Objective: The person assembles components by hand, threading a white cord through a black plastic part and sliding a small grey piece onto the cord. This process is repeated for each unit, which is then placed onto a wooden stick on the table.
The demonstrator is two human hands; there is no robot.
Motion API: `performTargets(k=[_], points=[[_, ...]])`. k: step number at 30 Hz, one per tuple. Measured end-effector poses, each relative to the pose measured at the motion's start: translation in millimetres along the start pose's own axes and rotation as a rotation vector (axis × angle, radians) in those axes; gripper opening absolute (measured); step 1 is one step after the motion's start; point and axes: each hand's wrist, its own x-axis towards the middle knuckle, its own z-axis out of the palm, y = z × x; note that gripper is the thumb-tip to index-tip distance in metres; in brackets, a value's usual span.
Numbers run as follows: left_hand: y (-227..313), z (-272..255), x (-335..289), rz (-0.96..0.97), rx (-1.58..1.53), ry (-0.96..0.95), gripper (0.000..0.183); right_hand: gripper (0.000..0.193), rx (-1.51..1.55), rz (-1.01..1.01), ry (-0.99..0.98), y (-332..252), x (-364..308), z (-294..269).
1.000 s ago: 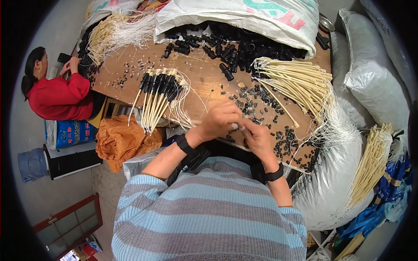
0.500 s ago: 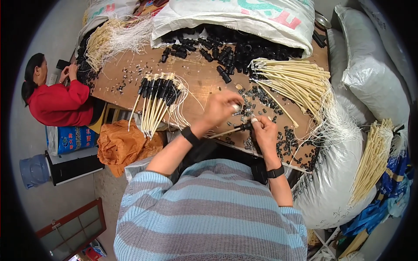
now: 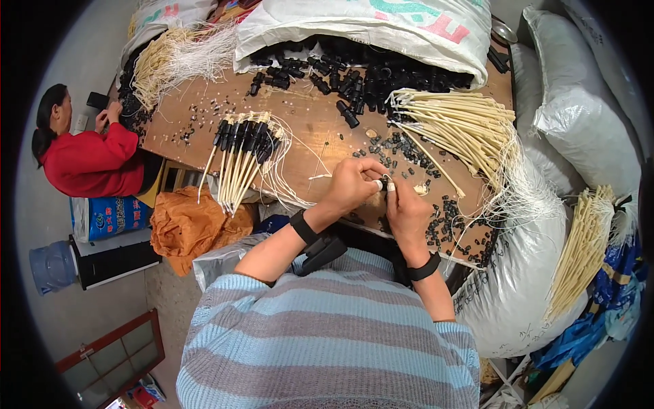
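Note:
Both hands meet over the near edge of the table. My left hand [image 3: 353,184] is closed, thumb and fingertips pinching at a small black plastic piece [image 3: 385,180]. Close against it, my right hand [image 3: 409,210] is closed on the same piece, a bit of white cord curving above the fingertips. White coverings wrap some fingertips. The fingers hide most of what is held. Small dark plastic pieces [image 3: 402,148] lie scattered just beyond the hands, and more small black pieces [image 3: 455,228] are right of my right hand.
Left on the brown table [image 3: 310,126] lie pale rods with black sockets [image 3: 242,146] and white cords. To the right is a bundle of pale rods [image 3: 463,129]. Black sockets [image 3: 351,88] spill from a white sack [image 3: 368,27]. A person in red [image 3: 95,160] works at far left.
My left hand has come down and right from over the small pieces to meet my right hand. The pale rod and black socket that showed between them are out of sight.

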Motion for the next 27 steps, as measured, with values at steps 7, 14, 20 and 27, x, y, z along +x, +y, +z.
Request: performTargets(k=[7, 14, 20, 27], points=[[-13.9, -11.7, 6.0, 0.184, 0.165, 0.065, 0.017, 0.013, 0.328, 0.21, -0.16, 3.5, -3.4, -7.9], [-5.4, -9.6, -2.6, 0.595, 0.496, -0.227, 0.045, 0.011, 1.657, 0.762, -0.21, 13.7, 8.6, -27.6], [1.8, -19.7, -0.6, 0.397, 0.606, -0.182, 0.034, 0.024, 0.536, 0.138, -0.262, 11.8, 4.7, -34.6], [-3.2, -15.0, -7.5, 0.539, 0.9, -0.016, 0.016, 0.026, 0.237, -0.038, -0.312, 10.3, 11.8, -24.3]])
